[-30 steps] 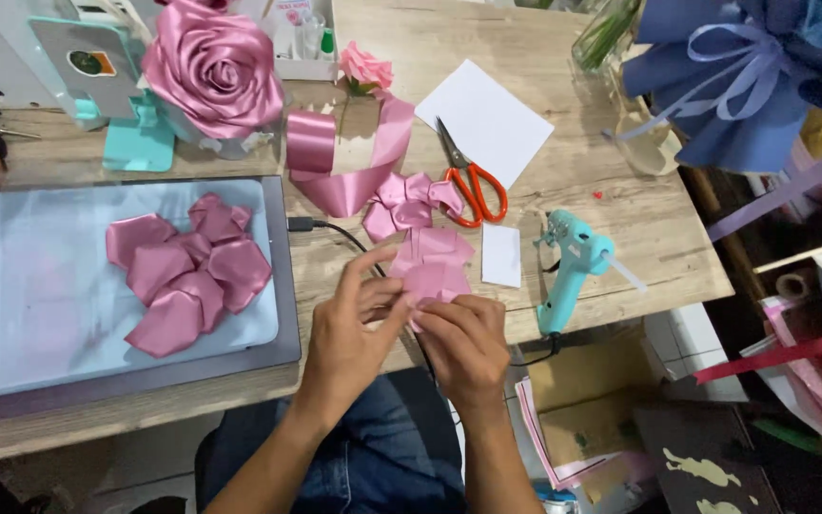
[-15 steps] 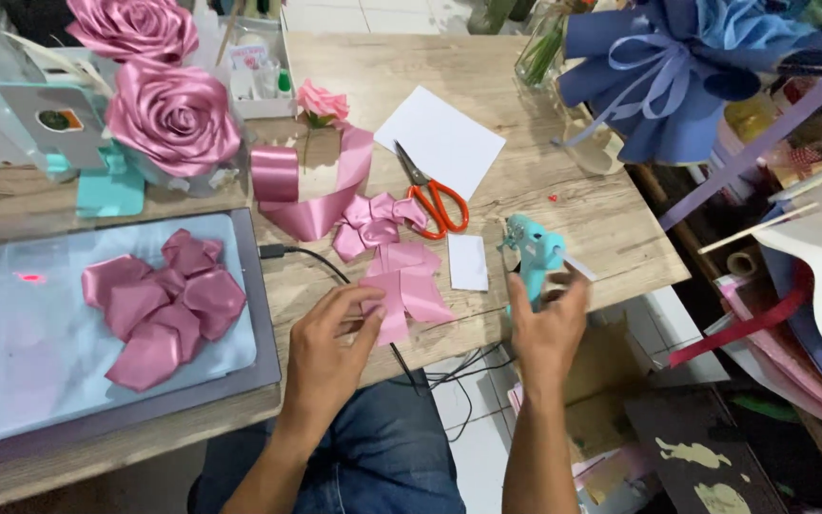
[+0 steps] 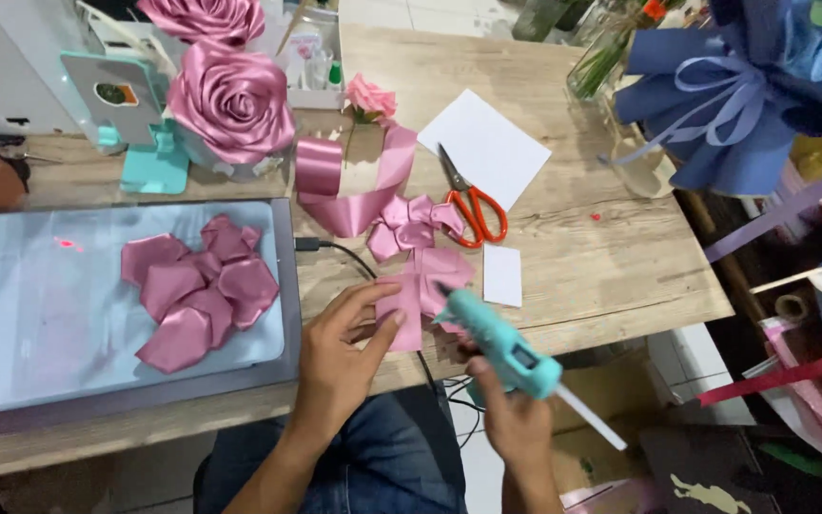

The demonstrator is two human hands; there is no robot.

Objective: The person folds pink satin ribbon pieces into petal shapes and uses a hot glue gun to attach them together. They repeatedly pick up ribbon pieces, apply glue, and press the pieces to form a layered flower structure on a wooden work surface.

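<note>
Ribbon piece, pink satin, folded flat [image 3: 418, 297], sat on the wooden tabletop [image 3: 601, 257] near its front edge, just past the person's lap. Glossy sheen, creased down the middle, lower flap paler than the upper one. Left hand [image 3: 340, 354] pinned it: thumb and fingers spread, fingertips [image 3: 394, 283] touching the piece's left edge, not closed around it. Right hand [image 3: 516, 419] was wrapped tight on the teal plastic glue gun [image 3: 499, 345], fingers fully curled on the handle; nozzle pointed toward 10 o'clock and met the ribbon piece at its right side. White glue stick [image 3: 592, 417] stuck out of the gun's rear toward 4 o'clock.

At 12 o'clock from the piece: cluster of small pink ribbon loops [image 3: 409, 224], touching a wide curled band of pink ribbon [image 3: 354, 181]. Orange-handled scissors [image 3: 473, 205] lay at 1 o'clock, blades over the corner of a white paper sheet [image 3: 487, 148]. Small white card [image 3: 501, 274] lay just beside the piece at 3 o'clock. At 9 o'clock, pale blue mat [image 3: 40, 324] carried a pile of finished pink satin petals [image 3: 197, 286]. Large pink satin rose [image 3: 230, 100] stood at 11 o'clock. Black cable [image 3: 340, 255] ran under the left hand's fingers.
</note>
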